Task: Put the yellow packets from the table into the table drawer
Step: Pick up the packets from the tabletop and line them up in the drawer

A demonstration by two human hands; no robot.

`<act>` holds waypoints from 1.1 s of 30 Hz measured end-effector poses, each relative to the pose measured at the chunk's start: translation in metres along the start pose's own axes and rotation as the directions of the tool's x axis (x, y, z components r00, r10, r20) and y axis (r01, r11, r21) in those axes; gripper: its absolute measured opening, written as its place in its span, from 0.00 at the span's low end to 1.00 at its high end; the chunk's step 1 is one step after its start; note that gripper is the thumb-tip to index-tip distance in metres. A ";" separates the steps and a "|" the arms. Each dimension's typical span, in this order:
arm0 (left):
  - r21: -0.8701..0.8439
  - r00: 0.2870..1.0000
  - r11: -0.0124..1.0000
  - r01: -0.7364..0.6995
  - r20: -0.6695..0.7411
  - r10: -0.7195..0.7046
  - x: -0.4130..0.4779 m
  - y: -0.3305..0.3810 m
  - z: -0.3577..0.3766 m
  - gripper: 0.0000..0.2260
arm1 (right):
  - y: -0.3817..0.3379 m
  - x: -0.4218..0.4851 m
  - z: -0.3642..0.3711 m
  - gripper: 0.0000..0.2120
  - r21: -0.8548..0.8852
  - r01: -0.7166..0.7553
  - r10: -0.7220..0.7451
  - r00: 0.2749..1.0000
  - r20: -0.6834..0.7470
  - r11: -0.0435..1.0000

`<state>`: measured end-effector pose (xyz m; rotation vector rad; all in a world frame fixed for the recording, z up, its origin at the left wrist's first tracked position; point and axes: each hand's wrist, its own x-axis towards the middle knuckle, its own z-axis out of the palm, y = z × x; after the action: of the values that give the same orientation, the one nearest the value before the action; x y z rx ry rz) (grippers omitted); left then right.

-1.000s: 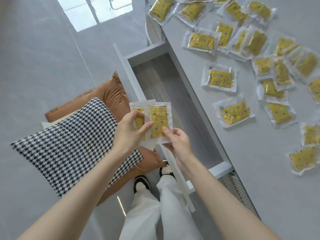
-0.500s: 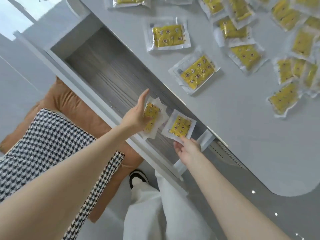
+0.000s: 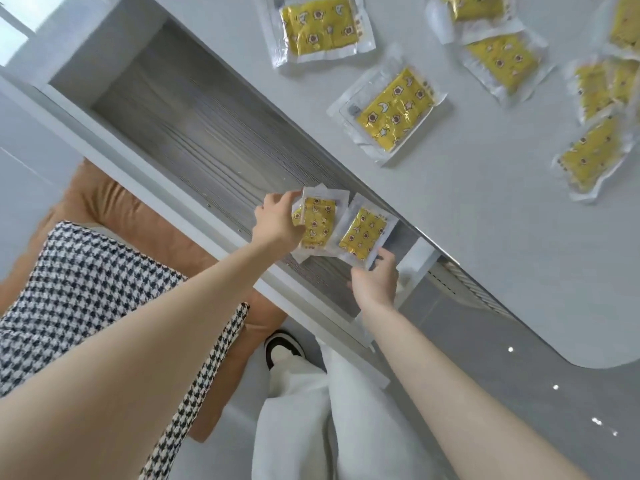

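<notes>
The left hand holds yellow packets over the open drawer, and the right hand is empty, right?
No. The head view shows the right hand pinching a clear-edged yellow patterned packet too. The left hand does hold yellow packets over the open grey wood-grain drawer.

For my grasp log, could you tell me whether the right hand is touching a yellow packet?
Touching. The head view shows the right hand with its fingers pinching the lower edge of the yellow packet.
</notes>
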<state>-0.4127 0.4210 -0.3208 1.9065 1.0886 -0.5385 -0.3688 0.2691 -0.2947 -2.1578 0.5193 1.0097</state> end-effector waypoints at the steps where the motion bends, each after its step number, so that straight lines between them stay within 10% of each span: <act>1: 0.033 1.000 0.999 0.004 0.030 -0.005 -0.002 -0.001 0.000 0.31 | 0.000 -0.001 0.002 0.26 -0.163 0.155 -0.153 0.988 0.022 0.974; 4: 0.214 0.995 0.976 -0.032 0.100 0.011 -0.001 -0.008 0.002 0.40 | -0.003 0.008 0.007 0.31 -0.557 0.526 -0.480 0.843 0.242 0.643; 9: 0.479 0.983 0.859 -0.180 0.124 0.136 0.007 -0.016 0.015 0.53 | -0.006 0.045 0.012 0.45 -0.744 0.628 -0.436 0.750 0.498 0.231; 14: 0.640 0.970 0.730 -0.239 0.128 0.206 0.009 -0.017 0.024 0.51 | 0.011 0.060 -0.004 0.46 -0.784 0.605 -0.354 0.769 0.532 0.137; 22: 0.594 0.952 0.752 -0.286 0.085 0.295 0.015 -0.021 0.033 0.48 | 0.018 0.061 -0.019 0.34 -0.840 0.461 -0.444 0.841 0.310 0.286; 28: 0.549 0.979 0.818 -0.173 0.003 0.205 0.016 -0.025 0.032 0.52 | 0.000 0.049 0.002 0.42 -0.647 0.755 -0.539 0.591 0.600 0.107; 33: 0.489 0.982 0.856 -0.166 0.004 0.188 0.020 -0.029 0.030 0.51 | -0.004 0.044 0.018 0.48 -0.670 0.741 -0.383 0.631 0.675 0.043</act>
<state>-0.4251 0.4126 -0.3645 2.4413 0.8384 -0.7198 -0.3478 0.2820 -0.3358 -2.5731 -1.4996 1.2296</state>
